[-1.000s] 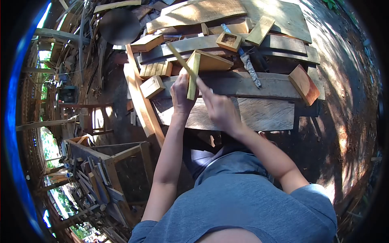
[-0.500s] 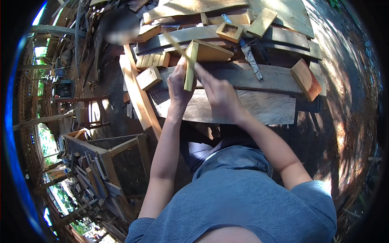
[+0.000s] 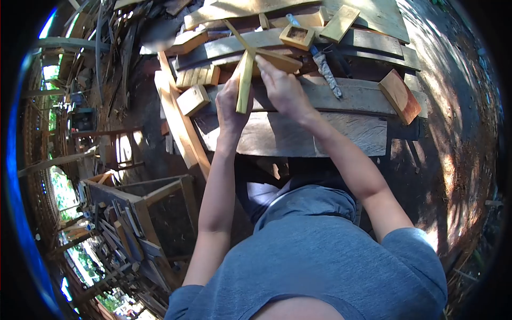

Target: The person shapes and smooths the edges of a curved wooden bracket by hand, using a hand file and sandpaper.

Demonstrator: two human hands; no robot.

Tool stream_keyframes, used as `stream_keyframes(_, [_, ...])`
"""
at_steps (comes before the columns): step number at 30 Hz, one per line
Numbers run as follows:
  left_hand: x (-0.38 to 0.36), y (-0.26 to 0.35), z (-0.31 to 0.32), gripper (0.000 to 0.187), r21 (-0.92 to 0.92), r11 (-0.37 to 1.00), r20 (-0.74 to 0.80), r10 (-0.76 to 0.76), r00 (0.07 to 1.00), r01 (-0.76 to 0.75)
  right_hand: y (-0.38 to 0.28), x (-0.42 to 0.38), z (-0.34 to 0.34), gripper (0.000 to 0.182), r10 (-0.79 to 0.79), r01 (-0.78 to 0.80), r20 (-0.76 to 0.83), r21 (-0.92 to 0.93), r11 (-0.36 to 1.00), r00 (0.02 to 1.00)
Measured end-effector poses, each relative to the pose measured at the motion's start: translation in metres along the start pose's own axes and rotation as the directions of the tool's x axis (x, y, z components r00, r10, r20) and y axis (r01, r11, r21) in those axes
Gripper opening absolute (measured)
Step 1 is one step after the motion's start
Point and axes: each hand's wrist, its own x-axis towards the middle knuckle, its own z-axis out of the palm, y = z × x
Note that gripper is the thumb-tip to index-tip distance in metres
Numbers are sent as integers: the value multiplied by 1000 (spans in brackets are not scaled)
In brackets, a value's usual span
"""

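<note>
My left hand (image 3: 229,104) is closed around a yellowish wooden piece (image 3: 245,85), whose long narrow face points up toward me. Across its far end lies a thin wooden stick (image 3: 238,33), slanting away to the upper left. The fingers of my right hand (image 3: 285,90) are closed at the stick's near end, close to the wooden piece. Just behind both hands is a flat wooden board (image 3: 282,61); whether it joins the held piece cannot be made out. A small pale block (image 3: 193,100) and a grooved wooden block (image 3: 197,77) sit left of my left hand.
A hollowed wooden box (image 3: 297,37), a tool with a wrapped handle (image 3: 326,73), a flat block (image 3: 340,24) and a reddish-ended block (image 3: 400,96) lie on the plank bench (image 3: 346,133). A long timber (image 3: 178,122) leans at left. A wooden frame (image 3: 141,200) stands lower left.
My right hand has moved forward and slightly left, and the thin stick reaches farther away over the bench. My left hand keeps its hold on the wooden piece. The view has shifted slightly.
</note>
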Motion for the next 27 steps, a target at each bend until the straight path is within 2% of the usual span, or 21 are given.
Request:
stream_keyframes(1, [5, -1, -1, 26, -58, 998, 1, -16, 1000, 16, -3, -9, -1, 44, -31, 31, 5, -14, 999, 1000])
stream_keyframes(3, [8, -7, -1, 23, -23, 1000, 9, -4, 1000, 4, -7, -54, 4, 47, -113, 114, 32, -12, 993, 993])
stream_keyframes(4, [8, -7, -2, 22, -14, 1000, 19, 0, 1000, 0, -19, -75, -2, 49, -49, 50, 146, -2, 999, 988])
stream_keyframes(6, [4, 3, -3, 19, -138, 982, 41, -129, 991, 133, -10, -89, 3, 49, -179, 174, 85, 58, 983, 980])
stream_keyframes(8, [3, 5, -3, 22, -6, 996, 66, -85, 994, 86, -5, -54, 2, 47, -138, 137, 2, 81, 987, 990])
stream_keyframes(9, [2, 4, 0, 23, -17, 998, 39, -58, 998, 58, 1, -29, 4, 45, -127, 129, -46, 34, 991, 991])
stream_keyframes(10, [4, 2, 2, 24, -22, 999, 6, -26, 1000, 26, 3, -8, 6, 44, -40, 40, -24, -25, 999, 999])
stream_keyframes(12, [10, -4, -1, 26, -57, 998, 22, 11, 1000, -10, 3, -4, 10, 45, -55, 53, -59, -49, 997, 997])
stream_keyframes(14, [13, -4, 0, 24, -15, 999, -24, 44, 999, -45, -13, -44, -1, 48, -51, 51, 32, 1, 999, 998])
stream_keyframes(15, [15, -4, -1, 22, -81, 996, -2, -41, 999, 41, -2, -70, 13, 50, -144, 144, 21, 8, 990, 989])
stream_keyframes(16, [15, 0, -3, 21, -148, 980, 35, -133, 991, 136, -16, -92, 2, 51, -71, 74, 180, -13, 997, 981])
stream_keyframes(18, [11, 2, -5, 17, -113, 986, 54, -114, 992, 120, -12, -85, -3, 49, -54, 53, 161, 11, 999, 986])
stream_keyframes(19, [8, 2, -2, 18, -69, 996, 28, -62, 998, 64, -5, -64, -2, 47, -129, 124, 38, 120, 985, 991])
stream_keyframes(20, [8, 2, 0, 19, -22, 1000, -1, 2, 1000, -2, -6, -37, -7, 45, -42, 36, 57, 88, 995, 998])
stream_keyframes(22, [11, 2, -1, 21, -56, 998, 17, -29, 999, 30, 8, 6, 4, 45, -58, 58, -3, 31, 998, 998])
stream_keyframes(23, [15, 0, -2, 23, -93, 994, 42, -61, 997, 65, 13, 3, 8, 45, -68, 68, -14, 32, 997, 998])
stream_keyframes(24, [15, -5, 1, 24, -63, 998, 19, 18, 1000, -16, 9, -11, 8, 46, -101, 102, -52, 20, 995, 994])
stream_keyframes(26, [16, -8, 0, 23, -64, 997, 36, -41, 999, 43, 5, -55, 18, 47, -199, 203, -88, 43, 978, 976])
stream_keyframes(27, [13, -6, -1, 23, -157, 982, 20, -102, 995, 104, 1, -71, 15, 47, -200, 201, -37, 34, 979, 979])
